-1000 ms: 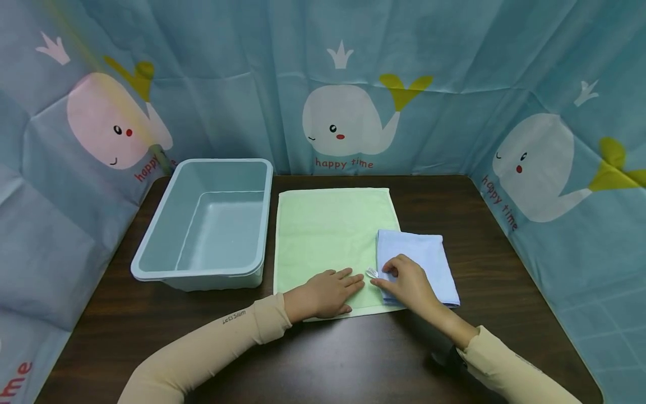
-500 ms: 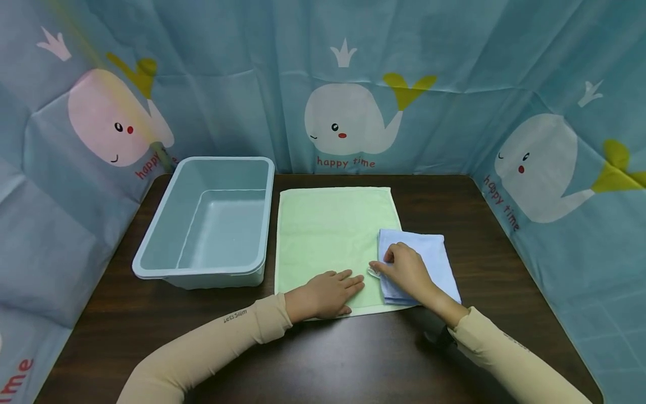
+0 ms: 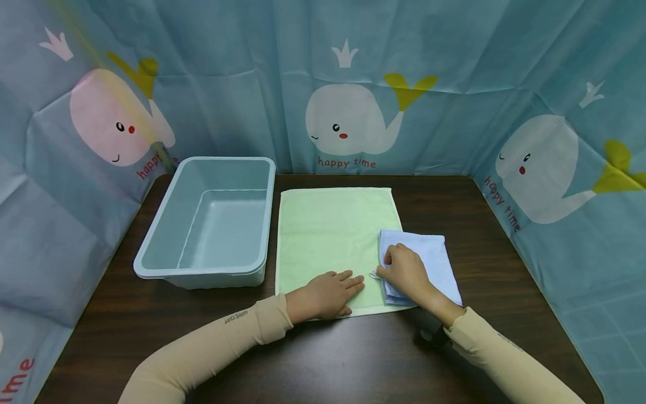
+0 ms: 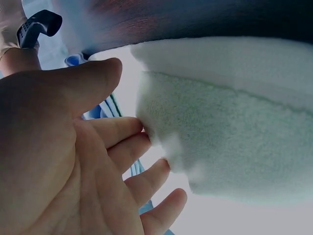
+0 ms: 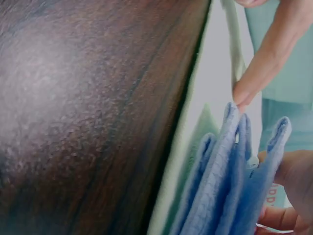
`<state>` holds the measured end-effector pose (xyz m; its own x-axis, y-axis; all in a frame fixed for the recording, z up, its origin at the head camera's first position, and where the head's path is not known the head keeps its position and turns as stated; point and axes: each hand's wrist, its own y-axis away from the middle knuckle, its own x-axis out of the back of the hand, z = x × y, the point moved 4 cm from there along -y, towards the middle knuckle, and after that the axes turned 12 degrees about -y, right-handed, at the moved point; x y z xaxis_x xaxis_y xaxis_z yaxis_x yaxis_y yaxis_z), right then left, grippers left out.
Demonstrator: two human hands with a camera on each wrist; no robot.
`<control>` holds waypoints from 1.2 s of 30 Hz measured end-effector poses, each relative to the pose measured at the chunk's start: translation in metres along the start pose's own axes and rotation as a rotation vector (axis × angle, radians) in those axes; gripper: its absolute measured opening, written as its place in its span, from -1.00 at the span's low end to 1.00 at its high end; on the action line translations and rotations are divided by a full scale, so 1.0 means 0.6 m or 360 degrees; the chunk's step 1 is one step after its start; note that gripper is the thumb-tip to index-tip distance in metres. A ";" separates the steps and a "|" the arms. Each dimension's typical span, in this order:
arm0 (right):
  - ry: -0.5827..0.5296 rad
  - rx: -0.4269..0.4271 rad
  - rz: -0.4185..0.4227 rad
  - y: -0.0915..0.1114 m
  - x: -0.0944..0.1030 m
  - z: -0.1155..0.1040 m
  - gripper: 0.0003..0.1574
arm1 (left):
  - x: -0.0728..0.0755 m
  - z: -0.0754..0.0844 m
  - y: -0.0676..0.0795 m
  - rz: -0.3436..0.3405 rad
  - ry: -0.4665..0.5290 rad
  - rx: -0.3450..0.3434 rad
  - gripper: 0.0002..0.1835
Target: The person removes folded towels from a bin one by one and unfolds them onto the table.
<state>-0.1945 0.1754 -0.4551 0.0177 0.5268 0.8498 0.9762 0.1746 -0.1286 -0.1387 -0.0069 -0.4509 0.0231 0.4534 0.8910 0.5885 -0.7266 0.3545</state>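
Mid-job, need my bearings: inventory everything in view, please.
table: 1, dark brown, foreground
curtain: 1, patterned blue, around table
tub: 1, pale blue, table's left side
green towel: 1, green, right of tub
blue towel: 1, light blue, over green towel's right edge
tag: 1, white, at blue towel's left edge
sleeves: 2, beige, bottom of head view
wrist device: 1, black, by right cuff
left hand: 1, bare, on green towel
right hand: 1, bare, at blue towel

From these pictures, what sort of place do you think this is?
Probably a makeshift booth for tabletop work. A whale-print curtain encloses the back and sides of a dark table, which bears a bin, a green towel and a folded blue towel.
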 end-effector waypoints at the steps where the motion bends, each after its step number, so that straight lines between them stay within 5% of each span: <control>1: -0.0010 0.0005 0.0004 0.001 0.001 0.000 -0.73 | 0.000 0.000 0.000 0.0000 -0.0002 0.0000 -0.30; 15: -0.0214 0.0083 0.0137 0.011 0.013 0.007 -0.94 | 0.006 0.006 -0.007 0.0105 0.0023 -0.0056 -0.29; 20: -0.0302 0.0078 0.0148 0.011 0.013 0.010 -0.82 | 0.008 0.010 -0.013 0.0108 0.0029 -0.0082 -0.28; 28: -0.0574 -0.0077 0.0155 0.010 0.011 0.020 -0.78 | 0.009 0.014 -0.017 0.0090 0.0058 -0.0097 -0.28; 36: -0.0777 -0.0176 0.0235 0.017 0.007 0.035 -0.76 | 0.011 0.023 -0.028 0.0230 0.0025 -0.0196 -0.29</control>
<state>-0.1889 0.1968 -0.4639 0.0801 0.8703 0.4860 0.9884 -0.0061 -0.1520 -0.1371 0.0154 -0.4550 0.0870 0.3323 0.9392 0.4768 -0.8417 0.2536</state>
